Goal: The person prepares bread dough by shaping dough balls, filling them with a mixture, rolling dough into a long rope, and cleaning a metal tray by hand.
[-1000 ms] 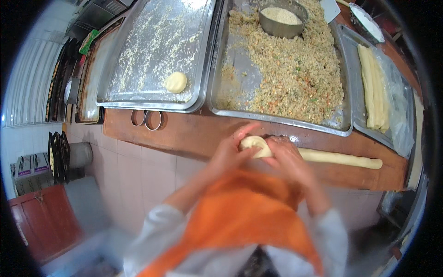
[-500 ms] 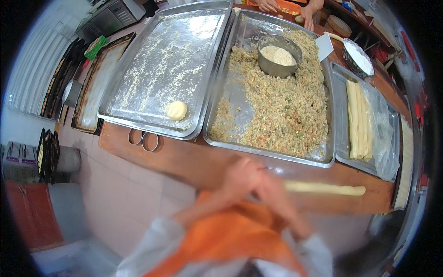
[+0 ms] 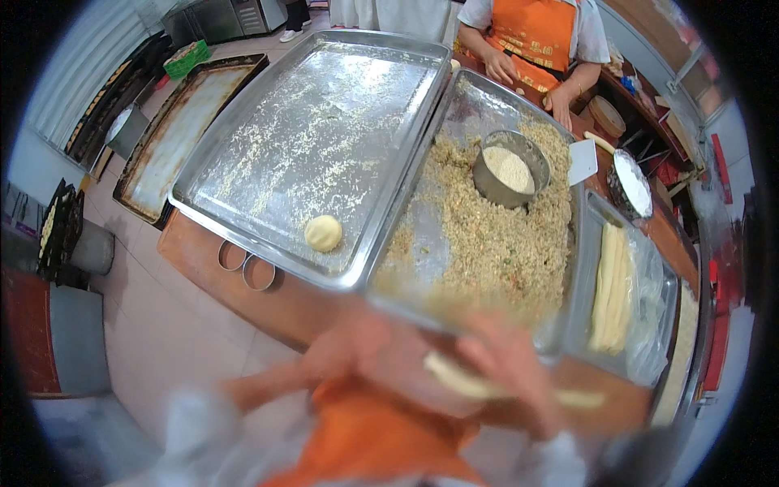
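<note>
Both of my hands are smeared by motion near the table's front edge. My left hand [image 3: 361, 337] is in front of the large tray's near corner, left of a pale dough rope [image 3: 454, 377]; whether it holds anything cannot be made out. Over that rope, by the near rim of the filling tray [image 3: 430, 312], is my right hand [image 3: 503, 349]; its fingers are too blurred to read. Crumbly filling [image 3: 479, 243] with green and orange bits covers much of the tray. A round metal tin [image 3: 507, 170] of pale crumbs stands in it. One round dough ball [image 3: 323, 233] sits on the crumb-dusted tray [image 3: 284, 146].
Two metal rings [image 3: 246, 265] lie at the table's left edge. On the right, a tray [image 3: 659, 316] holds dough strips [image 3: 610, 284] beside a plastic sheet [image 3: 643, 300]. A white scraper [image 3: 582, 161] and a bowl of white powder [image 3: 631, 183] lie beyond. A co-worker's hands [image 3: 558, 107] are across the table.
My hands, close together before, have moved apart, the left to the left and the right to the right. The view has tilted up, and more of the co-worker shows.
</note>
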Action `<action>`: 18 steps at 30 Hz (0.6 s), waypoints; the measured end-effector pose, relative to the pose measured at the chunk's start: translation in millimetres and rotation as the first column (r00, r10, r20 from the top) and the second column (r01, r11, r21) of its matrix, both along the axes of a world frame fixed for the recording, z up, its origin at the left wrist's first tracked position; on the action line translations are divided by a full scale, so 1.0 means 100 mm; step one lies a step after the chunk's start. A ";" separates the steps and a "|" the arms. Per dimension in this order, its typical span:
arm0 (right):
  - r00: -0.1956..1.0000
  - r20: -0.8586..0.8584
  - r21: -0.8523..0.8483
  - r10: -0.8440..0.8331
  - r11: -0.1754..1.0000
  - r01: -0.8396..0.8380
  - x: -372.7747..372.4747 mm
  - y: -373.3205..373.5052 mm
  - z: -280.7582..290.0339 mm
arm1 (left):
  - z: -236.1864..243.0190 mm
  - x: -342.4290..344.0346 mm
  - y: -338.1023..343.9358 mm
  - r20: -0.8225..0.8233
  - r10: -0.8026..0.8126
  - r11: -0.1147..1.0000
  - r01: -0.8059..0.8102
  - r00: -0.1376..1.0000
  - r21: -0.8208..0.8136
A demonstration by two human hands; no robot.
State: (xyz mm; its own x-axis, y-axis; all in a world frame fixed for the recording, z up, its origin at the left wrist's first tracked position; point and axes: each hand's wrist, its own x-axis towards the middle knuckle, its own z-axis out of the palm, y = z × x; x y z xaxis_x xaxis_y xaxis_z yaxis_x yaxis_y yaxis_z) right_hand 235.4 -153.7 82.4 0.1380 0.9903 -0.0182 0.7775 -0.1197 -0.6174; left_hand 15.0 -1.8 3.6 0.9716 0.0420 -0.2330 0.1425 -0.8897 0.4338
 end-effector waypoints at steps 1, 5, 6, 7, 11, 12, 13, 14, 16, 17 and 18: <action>0.999 0.046 0.113 -0.023 0.993 0.017 0.12 0.25 -0.06 | 0.00 -0.05 -0.06 0.049 -0.033 0.991 0.026 0.998 0.132; 0.997 -0.008 0.391 -0.080 0.917 0.076 0.68 1.50 -0.51 | -0.38 -0.13 -0.04 0.211 -0.009 0.999 0.020 0.977 -0.048; 0.987 0.001 0.395 -0.163 0.906 0.149 0.87 1.73 -0.66 | -0.44 -0.06 -0.02 0.164 -0.063 0.995 0.075 0.984 -0.069; 0.975 -0.006 0.410 -0.221 0.889 0.204 1.04 2.00 -0.81 | -0.46 -0.01 -0.01 0.104 -0.095 0.991 0.103 0.990 -0.080; 0.914 -0.164 0.311 -0.371 0.860 0.404 1.53 2.70 -1.21 | -0.34 0.00 0.04 0.311 -0.010 0.981 0.070 0.950 -0.182; 0.854 -0.284 0.183 -0.436 0.850 0.495 1.58 2.75 -1.25 | -0.28 0.02 0.05 0.289 -0.008 0.984 0.059 0.957 -0.168; 0.868 -0.212 0.164 -0.448 0.860 0.484 1.54 2.77 -1.31 | -0.23 0.01 0.04 0.259 0.003 0.985 0.041 0.966 -0.166; 0.877 -0.139 0.143 -0.461 0.867 0.478 1.49 2.75 -1.34 | -0.17 0.02 0.03 0.228 0.009 0.986 0.029 0.974 -0.164; 0.904 -0.072 0.121 -0.422 0.896 0.427 1.33 2.58 -1.38 | -0.06 0.09 0.04 0.093 -0.044 0.993 0.054 0.995 -0.103; 0.929 -0.083 0.131 -0.361 0.920 0.369 1.13 2.45 -1.34 | -0.03 0.08 0.06 0.023 -0.060 0.996 0.061 0.998 -0.064; 0.949 -0.094 0.141 -0.301 0.939 0.312 0.94 2.30 -1.30 | -0.05 0.05 0.05 0.063 -0.049 0.997 0.053 0.997 -0.055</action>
State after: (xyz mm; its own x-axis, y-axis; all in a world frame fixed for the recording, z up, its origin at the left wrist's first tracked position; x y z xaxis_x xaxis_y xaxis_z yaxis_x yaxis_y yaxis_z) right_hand 329.0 76.8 -47.6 0.4393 0.8918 0.1088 0.6721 -0.2458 -0.6984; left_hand 20.0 2.9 -1.0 0.9846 -0.0194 -0.1735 0.0693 -0.8688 0.4902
